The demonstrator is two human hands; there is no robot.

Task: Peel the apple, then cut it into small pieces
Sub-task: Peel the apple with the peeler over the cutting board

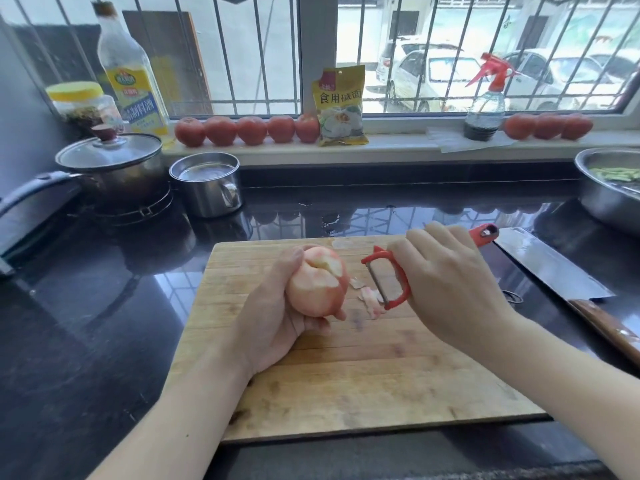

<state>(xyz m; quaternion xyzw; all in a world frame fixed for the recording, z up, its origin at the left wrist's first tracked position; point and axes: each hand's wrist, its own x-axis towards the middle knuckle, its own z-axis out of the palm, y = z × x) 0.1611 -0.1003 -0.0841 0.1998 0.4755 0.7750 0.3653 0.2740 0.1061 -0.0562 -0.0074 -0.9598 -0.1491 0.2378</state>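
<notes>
Pale flesh shows in patches on the apple [317,280], so I judge the peeling only partly done; pink skin remains on its lower and right sides. My left hand [277,320] grips the apple from below and behind, holding it just above the wooden cutting board [346,386] on the dark surface [86,306]. My right hand [446,289] curls round the red peeler [388,277], whose blade stands just right of the fruit, apart from it. The apple's stem end tilts up and away from me, so the next stroke would probably run down its right flank. Peel scraps [372,299] lie below the blade. A cleaver [554,268] waits on the surface to the right of the board.
</notes>
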